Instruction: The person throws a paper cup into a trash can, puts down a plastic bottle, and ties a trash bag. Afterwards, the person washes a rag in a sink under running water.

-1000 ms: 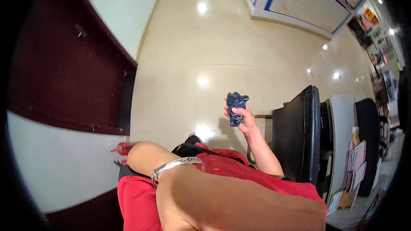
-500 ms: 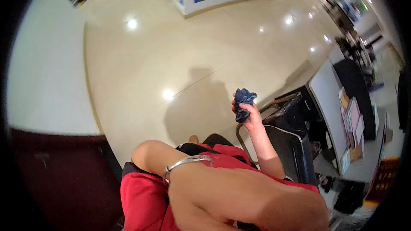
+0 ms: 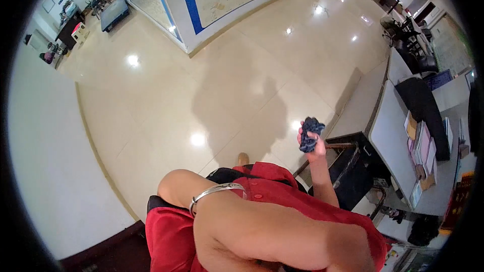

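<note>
My right hand (image 3: 316, 146) is closed around a crumpled dark blue cloth (image 3: 311, 127), with the thumb pressed over it and fingertips showing on its left side. It is held out above the tiled floor, near the grey desk's left corner. My left hand (image 3: 282, 226) looms very large and close to the camera at the bottom, in front of my red shirt (image 3: 272, 176). A silver bracelet (image 3: 219, 190) circles that wrist. The left fingertips run past the frame's lower edge, so whatever they touch is hidden.
A grey desk (image 3: 385, 136) with papers and folders (image 3: 421, 146) stands at right, a dark chair (image 3: 345, 179) beside it. A white wall (image 3: 55, 161) runs along the left. Ahead, a pillar with blue-edged panels (image 3: 189, 25) juts out; a platform cart (image 3: 115, 14) sits beyond.
My view has tilted up, showing more of the room and floor. My right hand with the cloth now appears further right and slightly lower. The left hand keeps nearly the same pose.
</note>
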